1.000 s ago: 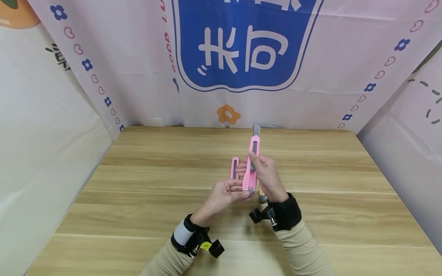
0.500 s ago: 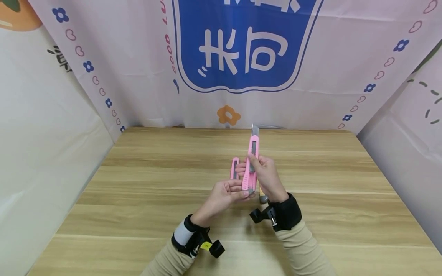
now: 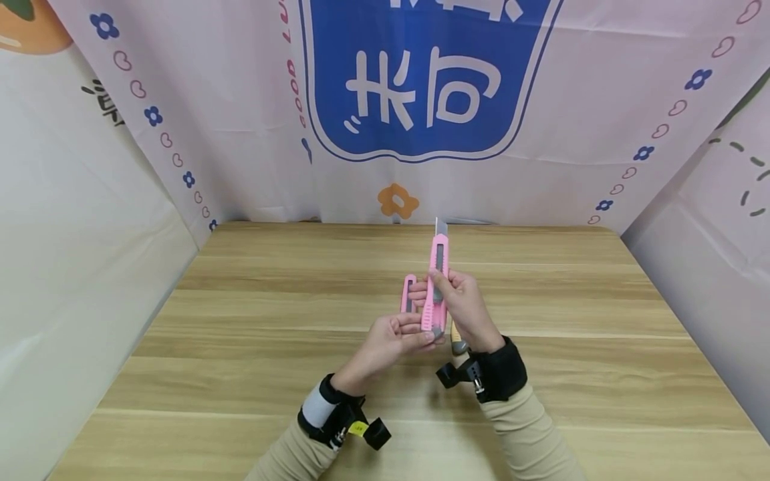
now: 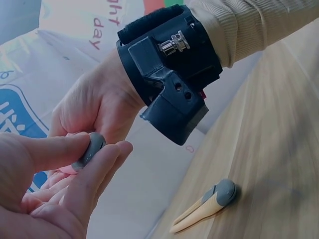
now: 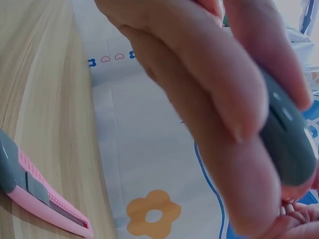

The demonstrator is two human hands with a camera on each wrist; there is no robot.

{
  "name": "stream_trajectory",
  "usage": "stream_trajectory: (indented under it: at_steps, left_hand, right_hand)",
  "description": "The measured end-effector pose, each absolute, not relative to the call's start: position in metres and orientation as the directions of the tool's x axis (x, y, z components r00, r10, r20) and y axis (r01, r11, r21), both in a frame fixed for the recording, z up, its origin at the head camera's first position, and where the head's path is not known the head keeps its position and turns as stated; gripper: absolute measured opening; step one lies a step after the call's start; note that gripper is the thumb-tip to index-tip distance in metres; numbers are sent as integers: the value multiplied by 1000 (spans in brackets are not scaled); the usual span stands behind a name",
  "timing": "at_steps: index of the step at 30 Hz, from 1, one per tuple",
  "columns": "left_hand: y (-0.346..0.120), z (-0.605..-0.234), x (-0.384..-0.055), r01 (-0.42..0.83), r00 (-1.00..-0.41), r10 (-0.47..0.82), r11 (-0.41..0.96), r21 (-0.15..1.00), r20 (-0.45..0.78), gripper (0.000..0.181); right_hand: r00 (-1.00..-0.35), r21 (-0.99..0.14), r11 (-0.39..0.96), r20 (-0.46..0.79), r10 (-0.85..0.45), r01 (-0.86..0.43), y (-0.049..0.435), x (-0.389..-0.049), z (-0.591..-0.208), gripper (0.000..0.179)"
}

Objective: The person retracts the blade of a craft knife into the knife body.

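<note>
A pink utility knife [image 3: 439, 257] is held up over the table, its blade [image 3: 442, 228] extended and pointing away from me. My right hand [image 3: 468, 307] grips the middle of the body, with the thumb lying along the slider side. Below it, my left hand [image 3: 388, 341] pinches the grey end cap [image 4: 92, 151] between thumb and fingers. Another pink utility knife [image 5: 37, 196] lies on the table, partly behind the hands in the head view. A yellow utility knife [image 4: 209, 199] with a grey end also lies there, largely hidden by my right hand from above.
The wood-grain table [image 3: 240, 321] reaches back to a printed cloth backdrop [image 3: 252, 174]. Cloth walls rise on both sides. Each wrist wears a black strap with a camera, the right one [image 3: 499, 371] close above the yellow knife.
The held knife has swung slightly, its blade tip shifting to the left. Both hands keep nearly the same place and grip, and the two knives on the table stay put.
</note>
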State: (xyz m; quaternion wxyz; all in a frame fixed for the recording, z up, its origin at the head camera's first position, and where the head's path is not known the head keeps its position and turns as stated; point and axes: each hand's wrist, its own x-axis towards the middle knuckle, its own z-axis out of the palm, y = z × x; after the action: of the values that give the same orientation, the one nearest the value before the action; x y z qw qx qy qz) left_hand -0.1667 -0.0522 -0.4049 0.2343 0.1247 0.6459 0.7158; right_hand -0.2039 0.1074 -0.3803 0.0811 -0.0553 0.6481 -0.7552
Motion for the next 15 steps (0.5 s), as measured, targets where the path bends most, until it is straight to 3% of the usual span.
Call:
stream_trajectory:
  at_steps: [15]
  left_hand:
    - [-49, -408, -166, -193, -902, 407, -82, 978, -144, 38]
  right_hand:
    - [-990, -967, -222, -113, -80, 129, 101, -204, -378, 43]
